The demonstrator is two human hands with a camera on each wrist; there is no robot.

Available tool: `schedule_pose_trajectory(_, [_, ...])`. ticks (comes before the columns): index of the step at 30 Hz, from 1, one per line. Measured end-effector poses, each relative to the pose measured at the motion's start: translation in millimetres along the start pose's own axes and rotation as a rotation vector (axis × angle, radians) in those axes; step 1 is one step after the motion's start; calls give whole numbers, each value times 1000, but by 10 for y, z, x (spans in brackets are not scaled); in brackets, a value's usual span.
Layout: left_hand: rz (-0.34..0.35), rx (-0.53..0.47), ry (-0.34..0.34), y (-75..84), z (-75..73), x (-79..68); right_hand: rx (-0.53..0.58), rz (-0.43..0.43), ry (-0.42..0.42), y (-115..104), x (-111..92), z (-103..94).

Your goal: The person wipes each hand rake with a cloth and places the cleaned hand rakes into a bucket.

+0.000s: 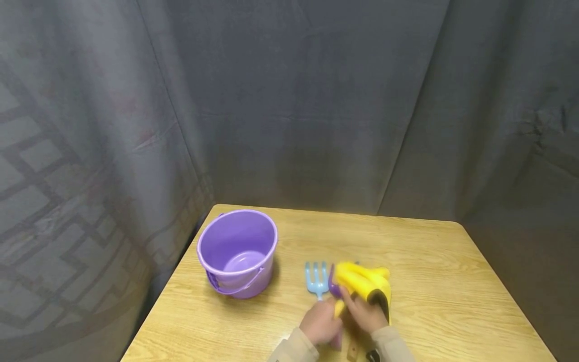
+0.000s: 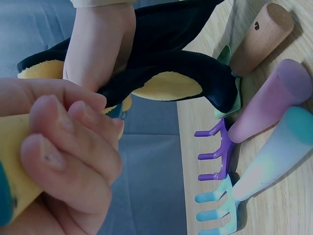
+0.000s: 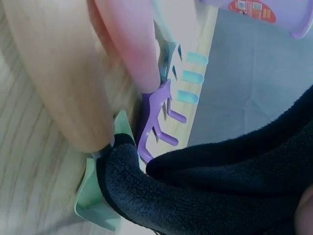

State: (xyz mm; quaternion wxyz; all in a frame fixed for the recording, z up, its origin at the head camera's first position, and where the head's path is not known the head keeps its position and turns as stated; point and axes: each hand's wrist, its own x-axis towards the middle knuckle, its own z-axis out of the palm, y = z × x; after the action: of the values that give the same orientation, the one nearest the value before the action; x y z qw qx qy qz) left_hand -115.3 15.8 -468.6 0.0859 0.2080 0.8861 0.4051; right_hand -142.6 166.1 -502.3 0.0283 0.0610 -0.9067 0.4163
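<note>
My left hand (image 1: 322, 322) curls round the yellow handle (image 2: 22, 161) of a tool with a teal end. The tool's head is mostly hidden behind cloth. Close beside it, my right hand (image 1: 367, 312) grips a pair of yellow gloves (image 1: 362, 279) with black lining, their fingers pointing away from me. In the right wrist view, the black lining (image 3: 195, 196) hangs over a green trowel (image 3: 98, 205) with a wooden handle. A purple rake (image 2: 222, 149) with a pink handle and a light blue fork (image 1: 317, 279) lie alongside.
A purple bucket (image 1: 239, 254) with its handle hanging down in front stands at the left of the wooden table (image 1: 434, 281). Grey curtains (image 1: 298, 100) surround the table at the back and sides.
</note>
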Motion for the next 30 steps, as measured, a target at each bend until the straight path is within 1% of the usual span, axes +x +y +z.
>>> schedule_pose_trajectory(3, [-4, 21, 4, -2, 9, 12, -32, 21, 1, 10, 8, -6])
schedule_pose_trajectory(6, [-5, 34, 7, -2, 16, 22, -19, 14, 22, 17, 24, -6])
schedule_pose_trajectory(7, [-6, 37, 7, -3, 18, 24, -15, 1, 37, 17, 29, -6])
schedule_pose_trajectory(10, [-10, 47, 7, -4, 19, 31, 9, -60, 115, 29, 46, 9])
schedule_pose_trajectory(13, [-15, 57, 5, -4, 15, 35, 14, -97, 152, 34, 50, 14])
schedule_pose_trajectory(17, [-10, 74, 6, -1, 10, 38, 36, -61, 137, 42, 52, 10])
schedule_pose_trajectory(20, [-2, 89, 8, -1, 8, 42, 48, -47, 148, 47, 61, 7])
schedule_pose_trajectory(23, [-3, 97, 12, -5, 13, 44, 45, -93, 187, 54, 65, 13])
schedule_pose_trajectory(25, [-7, 96, 13, -8, 17, 42, 22, -143, 221, 55, 63, 19])
schedule_pose_trajectory(28, [-9, 99, 8, -8, 16, 37, -39, -197, 253, 42, 53, 14])
schedule_pose_trajectory(30, [-14, 92, -3, -7, 9, 31, -68, -208, 274, 33, 46, 3])
